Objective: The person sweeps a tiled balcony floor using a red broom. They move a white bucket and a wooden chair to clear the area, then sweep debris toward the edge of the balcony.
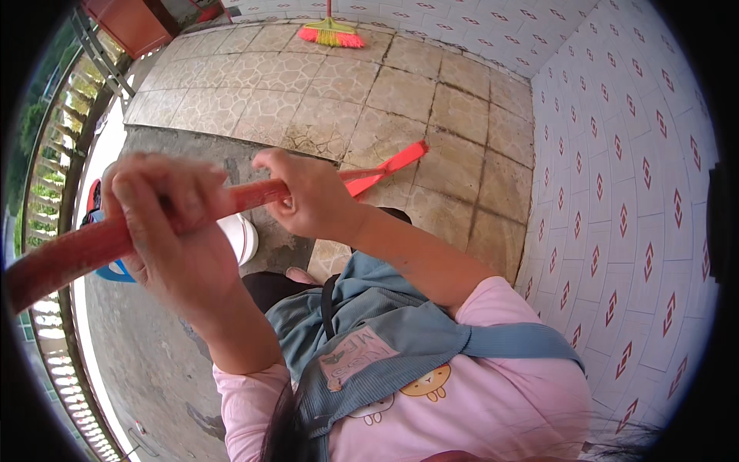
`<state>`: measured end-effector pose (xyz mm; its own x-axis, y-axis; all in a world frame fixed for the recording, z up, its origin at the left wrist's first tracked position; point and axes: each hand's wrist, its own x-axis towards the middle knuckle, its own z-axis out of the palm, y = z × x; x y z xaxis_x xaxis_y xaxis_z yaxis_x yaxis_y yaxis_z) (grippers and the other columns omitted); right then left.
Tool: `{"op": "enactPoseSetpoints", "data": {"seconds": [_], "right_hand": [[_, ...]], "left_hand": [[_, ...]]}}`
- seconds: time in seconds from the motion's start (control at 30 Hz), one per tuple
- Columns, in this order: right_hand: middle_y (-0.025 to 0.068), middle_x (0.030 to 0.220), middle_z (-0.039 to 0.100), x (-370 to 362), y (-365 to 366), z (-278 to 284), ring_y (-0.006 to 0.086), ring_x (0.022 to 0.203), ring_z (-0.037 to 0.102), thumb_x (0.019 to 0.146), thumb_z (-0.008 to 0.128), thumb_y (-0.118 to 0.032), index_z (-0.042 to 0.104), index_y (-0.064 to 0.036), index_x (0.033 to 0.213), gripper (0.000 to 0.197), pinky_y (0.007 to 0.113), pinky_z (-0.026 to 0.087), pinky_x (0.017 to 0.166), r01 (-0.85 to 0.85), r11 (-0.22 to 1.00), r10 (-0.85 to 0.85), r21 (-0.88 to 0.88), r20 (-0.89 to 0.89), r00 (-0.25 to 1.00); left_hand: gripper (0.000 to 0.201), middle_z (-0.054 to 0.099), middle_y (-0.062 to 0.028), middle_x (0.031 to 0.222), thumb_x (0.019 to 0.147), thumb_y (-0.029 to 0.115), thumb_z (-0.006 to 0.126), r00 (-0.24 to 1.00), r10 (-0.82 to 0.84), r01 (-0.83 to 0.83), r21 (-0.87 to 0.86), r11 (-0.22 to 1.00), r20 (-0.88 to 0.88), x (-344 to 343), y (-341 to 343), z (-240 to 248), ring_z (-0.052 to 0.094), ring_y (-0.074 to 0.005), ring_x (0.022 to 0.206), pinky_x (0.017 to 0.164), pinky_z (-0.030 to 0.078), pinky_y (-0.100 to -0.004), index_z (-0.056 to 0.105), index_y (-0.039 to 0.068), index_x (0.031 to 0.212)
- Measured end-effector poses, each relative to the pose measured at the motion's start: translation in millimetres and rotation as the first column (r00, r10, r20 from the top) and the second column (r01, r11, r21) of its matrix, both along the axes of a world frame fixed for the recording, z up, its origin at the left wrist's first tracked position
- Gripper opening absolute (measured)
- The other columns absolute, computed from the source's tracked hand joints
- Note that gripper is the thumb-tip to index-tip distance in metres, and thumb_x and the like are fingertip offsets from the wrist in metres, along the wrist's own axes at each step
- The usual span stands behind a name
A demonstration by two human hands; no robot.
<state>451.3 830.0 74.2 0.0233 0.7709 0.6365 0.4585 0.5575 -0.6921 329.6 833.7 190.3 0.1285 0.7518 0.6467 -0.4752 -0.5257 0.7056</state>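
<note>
A long red pole (73,258) runs slantwise in front of me, its near end large at the left edge. My left hand (173,219) is wrapped round it, the fingers partly smeared by motion. Further along, my right hand (312,192) curls round the same pole, with the index finger lifted a little. The pole thins toward a flat red bar-shaped head (400,159) at its far end, over the tiled floor. Whether that head is a squeegee or a broom cannot be made out.
A broom with pink and yellow bristles (331,36) stands near the far wall. A white bucket-like container (245,240) and a blue thing (115,271) sit partly behind my left arm. Tiled wall (616,192) rises at right; a balustrade (46,185) and red cabinet (129,25) are left.
</note>
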Motion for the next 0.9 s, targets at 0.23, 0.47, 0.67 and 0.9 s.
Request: {"op": "enactPoseSetpoints", "data": {"seconds": [0.23, 0.47, 0.67, 0.9], "right_hand": [[0.0115, 0.068, 0.061, 9, -30, -106, 0.0336, 0.064, 0.061, 0.073, 0.065, -0.015, 0.057, -0.0107, 0.089, 0.019, 0.044, 0.047, 0.056, -0.075, 0.964, 0.072, -0.256, -0.02, 0.997], [0.0135, 0.063, 0.061, 30, -79, -182, 0.0356, 0.063, 0.061, 0.073, 0.061, -0.014, 0.057, -0.0103, 0.078, 0.007, 0.046, 0.048, 0.057, 0.076, 0.895, -0.101, -0.439, -0.034, 0.994], [0.0092, 0.064, 0.06, 95, -137, -197, 0.0322, 0.06, 0.062, 0.074, 0.062, -0.01, 0.055, -0.0092, 0.085, 0.012, 0.043, 0.047, 0.053, 0.372, 0.857, -0.362, -0.356, 0.097, 0.927], [0.01, 0.064, 0.059, 140, -212, -155, 0.0313, 0.059, 0.061, 0.076, 0.063, -0.01, 0.055, -0.0088, 0.087, 0.013, 0.042, 0.044, 0.05, 0.468, 0.81, -0.441, -0.353, 0.158, 0.883]], "left_hand": [[0.04, 0.024, 0.0039, 0.052, 0.102, 0.023, 0.038, 0.995, -0.097, 0.095, -0.089, 0.992, -0.018, -68, -20, 29, 0.02, -0.0053, 0.042, 0.046, 0.025, -0.0204, 0.027, 0.017, 0.064], [0.036, 0.024, 0.0044, 0.05, 0.102, 0.02, 0.037, 0.967, -0.253, 0.242, -0.194, 0.951, -0.033, -15, -19, -1, 0.019, -0.0043, 0.039, 0.04, 0.023, -0.019, 0.031, 0.015, 0.067], [0.033, 0.026, 0.0045, 0.048, 0.101, 0.019, 0.037, 0.902, -0.431, 0.418, -0.219, 0.882, -0.014, 48, -22, -28, 0.021, -0.0055, 0.037, 0.039, 0.027, -0.0208, 0.031, 0.014, 0.069], [0.037, 0.037, 0.0059, 0.04, 0.095, 0.022, 0.051, 0.648, -0.759, 0.762, -0.058, 0.645, 0.063, 69, -59, -22, 0.034, -0.0029, 0.031, 0.035, 0.032, -0.016, 0.034, 0.015, 0.063]]}}
